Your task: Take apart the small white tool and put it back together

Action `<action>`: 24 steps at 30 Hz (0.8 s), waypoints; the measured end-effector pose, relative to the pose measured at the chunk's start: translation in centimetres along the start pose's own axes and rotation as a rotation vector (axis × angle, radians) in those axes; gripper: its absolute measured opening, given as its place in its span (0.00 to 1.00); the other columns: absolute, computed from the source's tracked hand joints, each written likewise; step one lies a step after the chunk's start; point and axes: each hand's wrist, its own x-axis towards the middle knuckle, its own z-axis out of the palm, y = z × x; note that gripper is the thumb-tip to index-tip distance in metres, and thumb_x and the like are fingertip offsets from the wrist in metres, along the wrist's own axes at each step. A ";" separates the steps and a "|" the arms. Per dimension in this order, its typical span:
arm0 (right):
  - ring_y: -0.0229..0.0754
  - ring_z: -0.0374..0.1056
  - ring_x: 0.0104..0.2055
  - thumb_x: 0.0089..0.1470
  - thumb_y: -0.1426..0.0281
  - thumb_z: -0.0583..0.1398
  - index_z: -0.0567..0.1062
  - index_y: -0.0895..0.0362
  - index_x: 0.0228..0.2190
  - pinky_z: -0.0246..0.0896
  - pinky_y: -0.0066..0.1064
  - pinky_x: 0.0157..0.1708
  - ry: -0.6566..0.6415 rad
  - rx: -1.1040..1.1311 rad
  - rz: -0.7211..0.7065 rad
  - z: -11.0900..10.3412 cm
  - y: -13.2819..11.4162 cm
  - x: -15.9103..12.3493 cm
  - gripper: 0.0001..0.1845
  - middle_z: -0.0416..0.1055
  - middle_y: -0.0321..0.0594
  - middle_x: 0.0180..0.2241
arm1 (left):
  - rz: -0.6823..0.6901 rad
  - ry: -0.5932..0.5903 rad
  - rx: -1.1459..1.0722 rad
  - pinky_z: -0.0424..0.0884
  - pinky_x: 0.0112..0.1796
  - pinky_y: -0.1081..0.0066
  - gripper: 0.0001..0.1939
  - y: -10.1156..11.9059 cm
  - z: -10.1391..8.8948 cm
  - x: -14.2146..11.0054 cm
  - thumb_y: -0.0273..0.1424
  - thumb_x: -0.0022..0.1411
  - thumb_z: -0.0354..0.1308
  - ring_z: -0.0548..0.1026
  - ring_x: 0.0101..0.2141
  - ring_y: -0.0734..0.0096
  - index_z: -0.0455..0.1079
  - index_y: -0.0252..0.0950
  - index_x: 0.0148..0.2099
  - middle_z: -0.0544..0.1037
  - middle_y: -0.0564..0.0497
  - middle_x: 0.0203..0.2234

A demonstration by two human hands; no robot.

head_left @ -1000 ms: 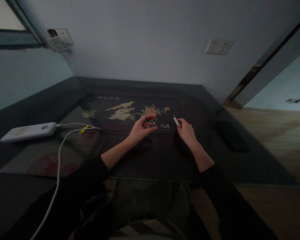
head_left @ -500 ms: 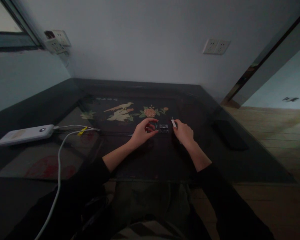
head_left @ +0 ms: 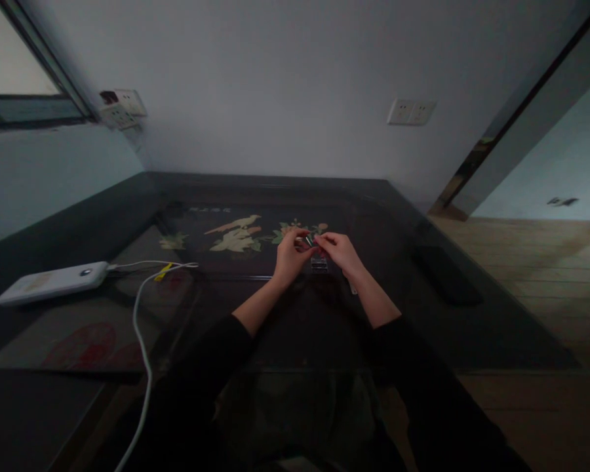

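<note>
My left hand [head_left: 291, 255] is closed, pinching a small dark piece with a shiny edge [head_left: 309, 241] above the table. The fingers of my right hand [head_left: 338, 248] are pinched together at the right end of that same piece; its exact kind is too small to tell. Just below the hands, a small clear case-like object [head_left: 319, 265] rests on the dark tabletop. A thin pale tool [head_left: 353, 286] lies by my right wrist, mostly hidden under the forearm.
The glossy dark table [head_left: 295, 328] has a bird-and-flower picture [head_left: 236, 236]. On the left lies a white power bank [head_left: 54, 282] with a white cable [head_left: 140, 328] trailing toward me. A dark flat object [head_left: 445, 275] sits at the right. Wall sockets [head_left: 412, 112] are behind.
My right hand has let go of the thin pale tool and moved left to meet my left hand at the small piece. My left hand has lifted slightly, and the view has tilted up.
</note>
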 end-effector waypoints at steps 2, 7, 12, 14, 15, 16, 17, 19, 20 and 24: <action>0.38 0.65 0.21 0.48 0.54 0.64 0.75 0.59 0.25 0.59 0.29 0.24 0.017 -0.012 0.053 0.2 0.5 0.0 0.19 0.71 0.38 0.19 | 0.017 -0.010 0.042 0.71 0.32 0.73 0.19 -0.4 0.3 0.0 0.23 0.49 0.67 0.73 0.29 0.76 0.69 0.33 0.45 0.76 0.47 0.40; 0.38 0.66 0.19 0.48 0.55 0.65 0.75 0.59 0.24 0.58 0.28 0.21 0.021 -0.057 0.092 0.6 0.9 -0.3 0.18 0.71 0.37 0.18 | 0.134 -0.055 0.188 0.71 0.34 0.71 0.19 -0.7 0.2 -0.5 0.21 0.49 0.66 0.73 0.30 0.74 0.70 0.36 0.45 0.76 0.48 0.39; 0.38 0.65 0.19 0.50 0.64 0.62 0.74 0.58 0.22 0.58 0.28 0.22 0.032 -0.086 0.059 0.8 1.1 -0.5 0.11 0.69 0.35 0.16 | 0.177 -0.085 0.293 0.71 0.38 0.68 0.18 -0.5 0.0 -0.8 0.23 0.51 0.65 0.73 0.34 0.70 0.70 0.36 0.46 0.76 0.48 0.40; 0.38 0.65 0.19 0.50 0.65 0.62 0.74 0.57 0.21 0.58 0.28 0.22 0.033 -0.091 0.059 0.8 1.3 -0.5 0.10 0.69 0.35 0.16 | 0.181 -0.093 0.317 0.71 0.40 0.67 0.17 -0.4 -0.2 -0.9 0.23 0.53 0.65 0.74 0.35 0.69 0.70 0.36 0.46 0.76 0.48 0.40; 0.38 0.65 0.18 0.50 0.65 0.62 0.74 0.58 0.21 0.58 0.29 0.22 0.038 -0.097 0.057 0.7 1.4 -0.5 0.10 0.69 0.35 0.16 | 0.182 -0.099 0.325 0.71 0.40 0.67 0.17 -0.4 -0.2 -0.9 0.24 0.53 0.65 0.74 0.36 0.69 0.70 0.36 0.46 0.76 0.48 0.40; 0.38 0.65 0.18 0.50 0.65 0.62 0.74 0.58 0.22 0.58 0.29 0.23 0.043 -0.105 0.054 0.7 1.5 -0.5 0.10 0.69 0.35 0.15 | 0.182 -0.108 0.331 0.71 0.40 0.67 0.17 -0.3 -0.3 -0.9 0.24 0.53 0.65 0.74 0.36 0.69 0.70 0.36 0.46 0.76 0.48 0.40; 0.38 0.65 0.18 0.50 0.65 0.62 0.75 0.58 0.22 0.58 0.29 0.23 0.053 -0.114 0.051 0.6 1.6 -0.4 0.10 0.69 0.35 0.15 | 0.181 -0.120 0.334 0.71 0.40 0.67 0.17 -0.3 -0.4 -0.9 0.25 0.53 0.65 0.74 0.36 0.68 0.69 0.36 0.46 0.76 0.47 0.40; 0.38 0.65 0.19 0.50 0.64 0.62 0.76 0.58 0.23 0.57 0.28 0.23 0.076 -0.141 0.036 0.2 1.9 -0.3 0.11 0.69 0.35 0.16 | 0.172 -0.141 0.325 0.71 0.40 0.67 0.18 -0.3 -0.5 -0.8 0.25 0.54 0.64 0.74 0.37 0.68 0.69 0.36 0.47 0.77 0.47 0.42; 0.38 0.65 0.19 0.51 0.64 0.62 0.76 0.58 0.23 0.57 0.28 0.23 0.089 -0.170 0.024 0.0 2.1 -0.3 0.11 0.70 0.35 0.16 | 0.165 -0.149 0.314 0.71 0.40 0.67 0.18 -0.3 -0.5 -0.7 0.24 0.55 0.63 0.75 0.37 0.68 0.69 0.36 0.48 0.77 0.46 0.42; 0.40 0.68 0.25 0.51 0.63 0.64 0.77 0.58 0.23 0.56 0.29 0.27 0.153 -0.411 -0.051 -1.1 2.6 0.0 0.11 0.74 0.38 0.21 | 0.137 -0.174 0.303 0.72 0.41 0.66 0.15 -0.5 -0.7 -0.4 0.21 0.58 0.58 0.76 0.38 0.68 0.69 0.36 0.48 0.78 0.46 0.41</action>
